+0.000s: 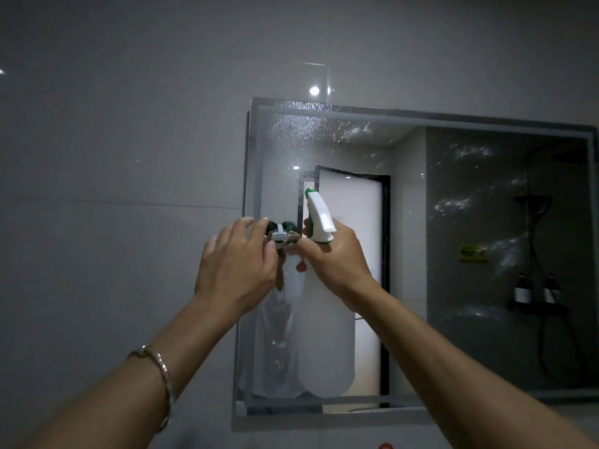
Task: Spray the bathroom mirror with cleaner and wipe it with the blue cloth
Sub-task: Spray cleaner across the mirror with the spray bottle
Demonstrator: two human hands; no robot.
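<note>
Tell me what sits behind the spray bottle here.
Behind the spray bottle, gripped by the right hand, hangs the mirror, its upper glass flecked with droplets. The bottle's body covers part of the reflected doorway; whether that glass is wet cannot be seen.

I'm looking at a dim room faced in large, glossy grey wall tiles (123, 118), crossed by a horizontal grout line (129, 202) and a vertical seam (328, 34). A round lamp glare (313, 90) shines on the tile. Something red (385, 446) peeks in at the bottom edge.
</note>
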